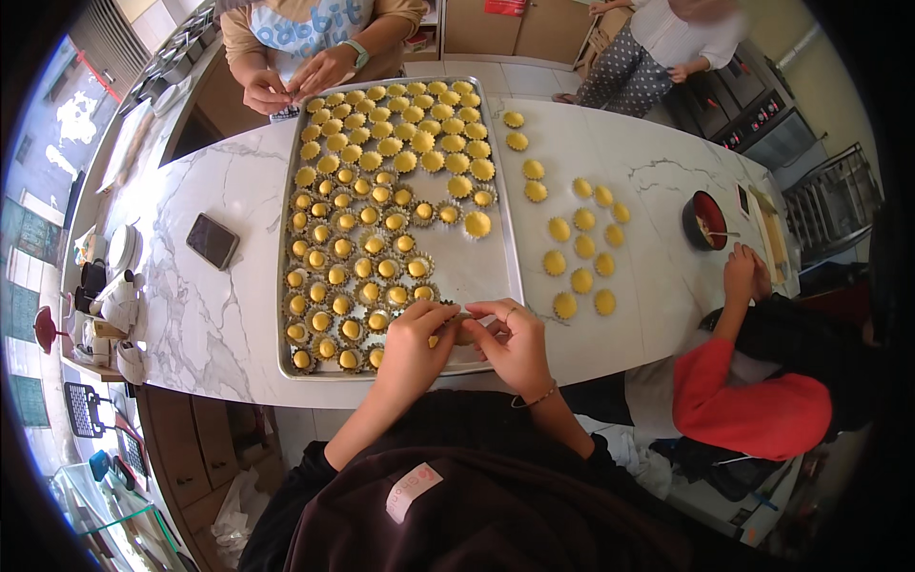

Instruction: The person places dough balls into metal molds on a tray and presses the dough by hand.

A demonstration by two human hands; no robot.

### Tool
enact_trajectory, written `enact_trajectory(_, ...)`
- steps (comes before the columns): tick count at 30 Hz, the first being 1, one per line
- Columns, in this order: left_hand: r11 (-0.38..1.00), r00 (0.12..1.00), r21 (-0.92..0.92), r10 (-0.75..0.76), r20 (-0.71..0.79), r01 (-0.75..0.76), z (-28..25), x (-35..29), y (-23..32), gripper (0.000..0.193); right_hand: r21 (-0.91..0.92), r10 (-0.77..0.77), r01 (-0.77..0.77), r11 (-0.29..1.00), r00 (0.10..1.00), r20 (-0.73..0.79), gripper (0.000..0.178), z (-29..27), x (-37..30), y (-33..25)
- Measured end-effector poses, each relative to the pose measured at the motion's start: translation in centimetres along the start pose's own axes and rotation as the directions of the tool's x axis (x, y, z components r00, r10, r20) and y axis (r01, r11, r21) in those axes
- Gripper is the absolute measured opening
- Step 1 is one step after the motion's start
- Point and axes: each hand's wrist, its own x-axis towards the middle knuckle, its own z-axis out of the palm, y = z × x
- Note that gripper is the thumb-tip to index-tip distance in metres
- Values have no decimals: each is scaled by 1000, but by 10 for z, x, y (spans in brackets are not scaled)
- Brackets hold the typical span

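Note:
Over the near edge of a large metal baking tray [481, 272], my two hands meet with fingers pinched together. Between the fingertips of my left hand [419, 341] and my right hand [515, 345] is a small tart tin [464, 331], mostly covered by the fingers. A bit of yellow dough [433, 341] shows against my left hand. Left of my hands, fluted tins with yellow dough balls [369, 216] stand in rows. Tins lined with shaped dough shells [389, 146] fill the tray's far half.
More dough shells [583, 246] lie on the marble table [658, 305], right of the tray. A phone [212, 241] lies at left, a dark bowl with a spoon [703, 221] at right. Co-workers are at the far side, far right and near right; one's hands [322, 72] are at the tray's far edge.

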Motion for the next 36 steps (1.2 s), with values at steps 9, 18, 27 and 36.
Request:
enact_trajectory(9,999,999,-30,-17,-52,15,-2,-1,5,20,139,94,-91,986,995,-17,16,3,-1,1)
enact_trajectory(18,998,998,-7,-59,8,59,-5,-3,10,18,-45,-34,32,998,998,-49,16,3,-1,5)
enact_trajectory(27,998,1000,69,10,20,-11,-7,-3,11,20,-157,-229,219,963,972,-47,13,4,2,5)
enact_trajectory(36,994,996,68,87,21,-89,-7,-4,5,24,-90,-136,138,986,990,27,15,4,-1,2)
